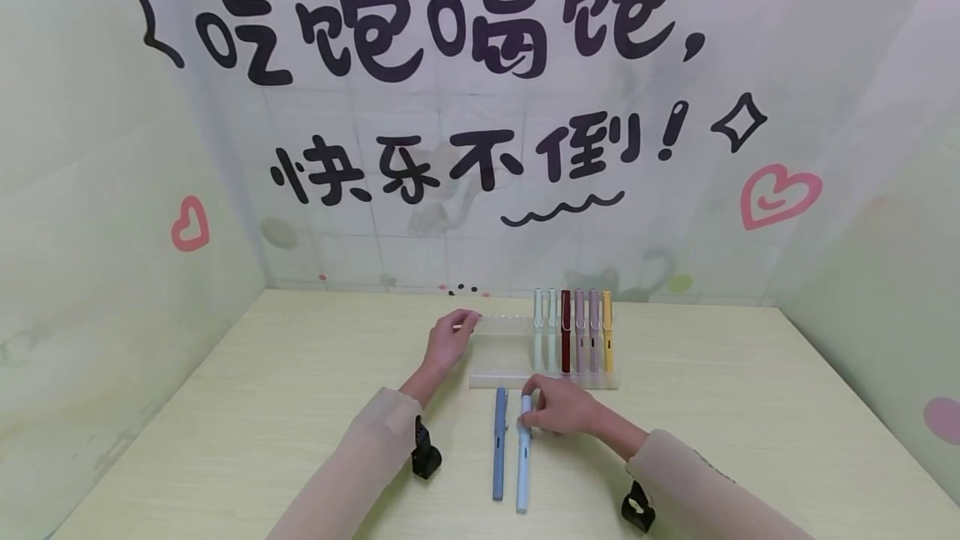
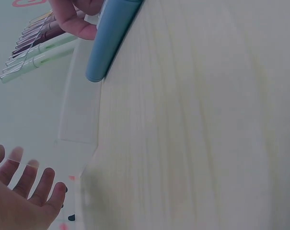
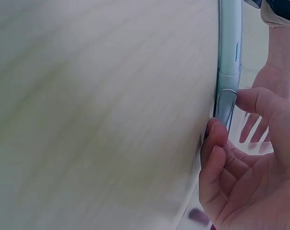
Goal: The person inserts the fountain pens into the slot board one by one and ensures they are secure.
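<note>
A clear pen stand point(image 1: 504, 348) stands toward the back of the table, several capped pens upright in its right half. My left hand point(image 1: 450, 338) holds its upper left corner; in the left wrist view the fingers point(image 2: 27, 184) are fairly straight, some tips behind the clear panel. My right hand point(image 1: 558, 405) pinches the cap end of a light blue pen point(image 1: 523, 473) between thumb and fingers. That pen lies lengthwise in front of the stand, its clip point(image 3: 226, 108) beside the thumb. A darker blue pen point(image 1: 498, 448) lies parallel just left of it, untouched.
In the stand are two pale green pens point(image 1: 545, 332), a dark red pen point(image 1: 566, 332), two purple pens point(image 1: 587, 332) and a yellow pen point(image 1: 607, 332). A printed cloth wall point(image 1: 450, 257) rises behind the table point(image 1: 720, 407).
</note>
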`<act>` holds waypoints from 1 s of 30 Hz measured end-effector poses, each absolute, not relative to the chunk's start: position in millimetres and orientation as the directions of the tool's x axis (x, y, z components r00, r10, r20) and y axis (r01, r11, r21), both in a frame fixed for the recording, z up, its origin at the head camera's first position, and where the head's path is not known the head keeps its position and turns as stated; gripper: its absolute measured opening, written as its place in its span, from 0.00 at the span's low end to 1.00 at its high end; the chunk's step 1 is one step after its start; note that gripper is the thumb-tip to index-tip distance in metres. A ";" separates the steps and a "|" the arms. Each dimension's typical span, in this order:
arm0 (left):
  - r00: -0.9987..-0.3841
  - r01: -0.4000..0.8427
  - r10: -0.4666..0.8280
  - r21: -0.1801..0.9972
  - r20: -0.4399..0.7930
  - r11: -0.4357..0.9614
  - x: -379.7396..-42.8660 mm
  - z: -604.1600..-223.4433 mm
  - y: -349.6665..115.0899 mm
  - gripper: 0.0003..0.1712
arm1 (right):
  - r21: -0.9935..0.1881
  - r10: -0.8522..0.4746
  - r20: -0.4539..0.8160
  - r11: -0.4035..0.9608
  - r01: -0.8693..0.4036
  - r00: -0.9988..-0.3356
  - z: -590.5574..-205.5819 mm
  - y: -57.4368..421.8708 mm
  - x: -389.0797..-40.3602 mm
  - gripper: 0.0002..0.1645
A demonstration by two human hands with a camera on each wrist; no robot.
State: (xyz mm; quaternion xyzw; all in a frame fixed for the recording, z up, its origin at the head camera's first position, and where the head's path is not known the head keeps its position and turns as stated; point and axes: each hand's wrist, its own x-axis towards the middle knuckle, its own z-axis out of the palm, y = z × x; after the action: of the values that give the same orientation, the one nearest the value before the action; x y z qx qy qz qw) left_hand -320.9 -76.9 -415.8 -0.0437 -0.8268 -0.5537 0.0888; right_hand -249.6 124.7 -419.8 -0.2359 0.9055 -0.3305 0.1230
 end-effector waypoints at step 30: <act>-0.979 0.183 -0.014 0.899 0.205 0.397 -320.5 -416.5 -77.3 0.17 | -0.660 -0.556 0.099 0.583 -0.473 -0.825 -417.8 129.5 -249.7 0.16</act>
State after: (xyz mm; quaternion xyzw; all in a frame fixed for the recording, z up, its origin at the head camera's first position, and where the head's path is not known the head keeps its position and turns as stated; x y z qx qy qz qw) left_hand -320.5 -77.3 -416.5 -0.0510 -0.8309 -0.5467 0.0900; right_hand -249.7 129.5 -417.8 -0.2898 0.8878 -0.3526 0.0591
